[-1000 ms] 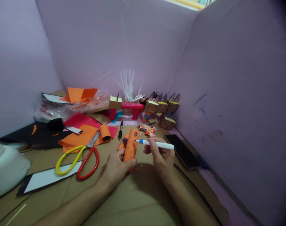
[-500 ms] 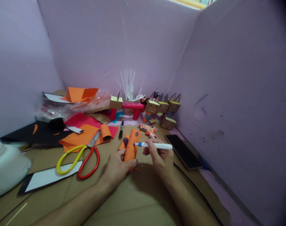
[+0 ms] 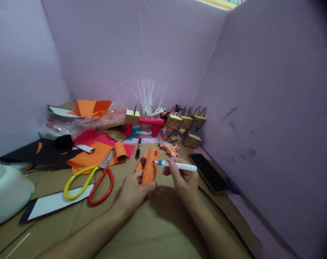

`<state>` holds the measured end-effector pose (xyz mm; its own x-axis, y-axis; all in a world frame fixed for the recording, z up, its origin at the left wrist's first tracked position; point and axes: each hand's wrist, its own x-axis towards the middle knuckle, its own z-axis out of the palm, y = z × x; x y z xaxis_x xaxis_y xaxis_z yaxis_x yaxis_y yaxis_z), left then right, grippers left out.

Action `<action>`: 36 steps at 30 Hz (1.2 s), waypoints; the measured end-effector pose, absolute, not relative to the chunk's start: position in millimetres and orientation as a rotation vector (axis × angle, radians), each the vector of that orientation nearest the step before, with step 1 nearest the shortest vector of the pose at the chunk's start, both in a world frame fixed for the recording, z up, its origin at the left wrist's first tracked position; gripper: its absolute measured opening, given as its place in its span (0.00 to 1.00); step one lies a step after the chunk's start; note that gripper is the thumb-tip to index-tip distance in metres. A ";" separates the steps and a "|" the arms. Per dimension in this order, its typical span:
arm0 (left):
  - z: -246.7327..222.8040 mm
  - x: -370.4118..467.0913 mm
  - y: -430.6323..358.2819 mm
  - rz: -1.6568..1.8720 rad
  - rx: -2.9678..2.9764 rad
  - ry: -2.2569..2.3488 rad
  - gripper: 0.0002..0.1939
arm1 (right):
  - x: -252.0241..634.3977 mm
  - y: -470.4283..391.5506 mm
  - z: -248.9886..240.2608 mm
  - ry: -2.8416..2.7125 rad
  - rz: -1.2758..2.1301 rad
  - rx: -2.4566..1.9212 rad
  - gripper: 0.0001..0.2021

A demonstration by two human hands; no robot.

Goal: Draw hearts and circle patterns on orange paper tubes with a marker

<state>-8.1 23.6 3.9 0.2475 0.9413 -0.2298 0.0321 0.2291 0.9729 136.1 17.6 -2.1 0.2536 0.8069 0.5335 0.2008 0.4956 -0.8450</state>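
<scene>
My left hand [image 3: 135, 190] is closed round the lower part of an orange paper tube [image 3: 150, 167] with purple circles drawn on it; one circle near the top is filled in. Another orange piece [image 3: 139, 164] with a dark spot shows just left of the tube. In my right hand [image 3: 183, 180] is a white marker [image 3: 179, 166] with a blue collar, its tip at the tube's upper surface. Beyond the tube lies a black pen [image 3: 138, 148]. To the left are scissors [image 3: 100, 172] with one yellow and one red handle, their blades on orange paper.
A short orange roll [image 3: 120, 151] stands by orange sheets [image 3: 90, 154]. A phone [image 3: 209, 172] lies at the right, with a black cable [image 3: 225, 216] nearer me. Cardboard animal heads [image 3: 193, 140] and a pink tube figure [image 3: 152, 121] line the back. A white jar [image 3: 9, 194] is at left.
The marker tip has shifted slightly upward on the tube. Both hands otherwise keep their places, and the tube stays in the left hand.
</scene>
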 end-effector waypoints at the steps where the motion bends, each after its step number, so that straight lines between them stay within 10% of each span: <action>1: 3.8 -8.1 23.8 0.860 1.148 1.118 0.17 | 136.4 17.2 -1.7 -1.294 0.525 -1.016 0.07; 36: 4.1 -9.3 23.5 0.876 1.149 1.137 0.15 | 135.6 16.3 2.0 -1.242 0.532 -0.979 0.09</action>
